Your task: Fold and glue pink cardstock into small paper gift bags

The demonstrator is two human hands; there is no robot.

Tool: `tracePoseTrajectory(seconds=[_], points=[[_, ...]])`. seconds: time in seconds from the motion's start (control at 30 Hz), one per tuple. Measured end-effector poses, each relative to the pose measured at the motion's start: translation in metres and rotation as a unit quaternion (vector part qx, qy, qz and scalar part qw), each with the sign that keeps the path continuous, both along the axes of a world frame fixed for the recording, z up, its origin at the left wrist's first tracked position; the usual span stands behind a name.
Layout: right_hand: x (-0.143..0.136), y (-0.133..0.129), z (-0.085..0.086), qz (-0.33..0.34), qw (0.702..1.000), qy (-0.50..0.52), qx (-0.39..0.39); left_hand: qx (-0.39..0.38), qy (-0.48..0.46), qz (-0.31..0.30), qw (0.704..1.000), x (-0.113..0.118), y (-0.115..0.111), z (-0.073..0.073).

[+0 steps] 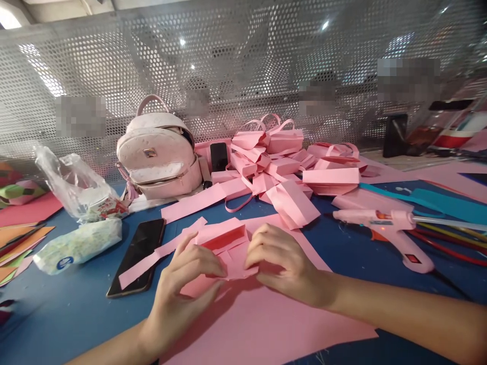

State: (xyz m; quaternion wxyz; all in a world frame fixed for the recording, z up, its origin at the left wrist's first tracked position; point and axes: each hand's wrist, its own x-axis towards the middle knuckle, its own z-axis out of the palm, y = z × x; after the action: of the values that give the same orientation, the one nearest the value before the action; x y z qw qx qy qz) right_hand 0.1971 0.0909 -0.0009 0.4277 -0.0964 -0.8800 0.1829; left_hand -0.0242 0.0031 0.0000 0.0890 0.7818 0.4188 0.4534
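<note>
A pair of bare hands works over a folded pink paper piece (235, 261) at the center of the frame, above a large pink sheet (262, 329) spread across a blue tabletop (83, 319). The left hand (177, 281), left of center, is half curled, a gap showing between thumb and fingers, its tips at the near left edge of the folded piece; how firmly it grips cannot be told. The right hand (289, 268), just right of center, is bent nearly closed, fingers and thumb pinching the near right edge. A narrow pink strip (139, 271) lies across a dark phone (135, 253) at center left, near a tissue packet (81, 243) and a clear plastic bag (72, 177). In the upper middle, a heap of pink paper pieces (279, 167), some with looped handles, sits beside an upright phone (218, 157) and a pale backpack (160, 152). A pink glue gun (395, 228) lies at the right of the frame, its nozzle toward the center, below a turquoise paper piece (449, 203). A perforated metal panel (243, 66) spans the top.
</note>
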Motion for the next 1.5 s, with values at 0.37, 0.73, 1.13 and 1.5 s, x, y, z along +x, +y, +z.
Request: tracePoseTrajectory(seconds=[0.37,0.73,1.13,1.5], points=[[-0.0004,0.0001,-0.0011,0.007,1.0,-0.004,0.002,-0.002,-0.003,0.003,1.0,0.0001,-0.0008,0.0011],[-0.0013,-0.0003,-0.0013,0.005,1.0,-0.001,0.017,0.004,-0.002,-0.003,1.0,0.0021,-0.0008,0.0017],[-0.0023,-0.0015,-0.0018,0.006,1.0,-0.008,0.018,0.008,0.001,-0.006,1.0,0.0048,-0.0002,0.0031],[-0.0035,-0.0038,-0.0025,0.0,0.999,-0.006,0.031,0.009,0.005,-0.006,1.0,0.0073,-0.0012,0.0039]])
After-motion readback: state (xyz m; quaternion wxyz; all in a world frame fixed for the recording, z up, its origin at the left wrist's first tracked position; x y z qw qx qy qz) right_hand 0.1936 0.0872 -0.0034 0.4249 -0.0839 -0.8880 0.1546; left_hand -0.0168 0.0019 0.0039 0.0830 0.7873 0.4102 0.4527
